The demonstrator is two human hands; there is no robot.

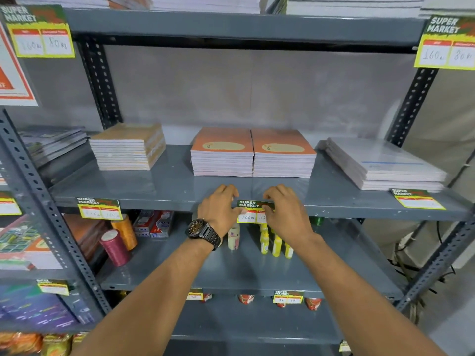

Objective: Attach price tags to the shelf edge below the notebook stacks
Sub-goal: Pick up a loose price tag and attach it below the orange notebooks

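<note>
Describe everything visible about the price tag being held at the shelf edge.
The price tag is a small paper card with a green "SUPER MARKET" header, yellow border and two white boxes with handwritten figures, the left reading about "100". It sits upright against the grey shelf edge, below the two orange notebook stacks. The left hand and right hand pinch its ends, partly covering it.

Both arms outstretched, left grip [220, 208] and right grip [285, 211] pinching.

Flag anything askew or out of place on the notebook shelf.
The price tag at the right end lies flat and slanted on the shelf top, not on the front edge like the left tag. The plastic-wrapped stack beside it sits angled too.
</note>
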